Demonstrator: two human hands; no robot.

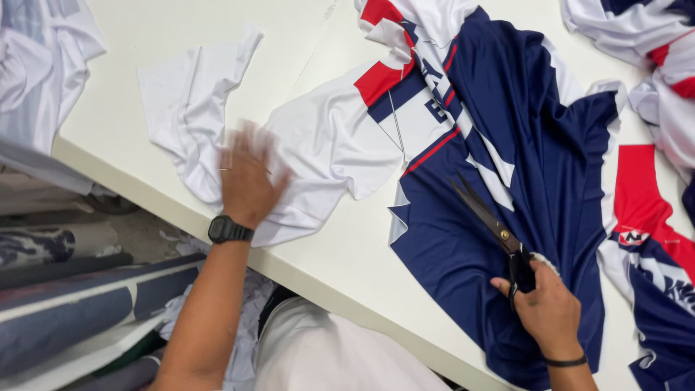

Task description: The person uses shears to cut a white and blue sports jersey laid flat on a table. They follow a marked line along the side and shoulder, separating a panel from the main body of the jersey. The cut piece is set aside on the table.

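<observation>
My left hand (247,174), blurred with motion and wearing a black wristwatch, lies flat with spread fingers on white fabric (318,145) near the table's front edge. My right hand (544,304) grips the handles of black scissors (486,211), whose blades are slightly parted and point up-left over a navy, white and red printed fabric piece (521,145). A separate white scrap (190,101) lies just left of my left hand.
The white table (347,268) runs diagonally, its edge close to my body. More printed red, white and navy pieces (651,217) lie at the right. White cloth (36,58) hangs at the far left. Rolls of fabric (65,304) sit below the table.
</observation>
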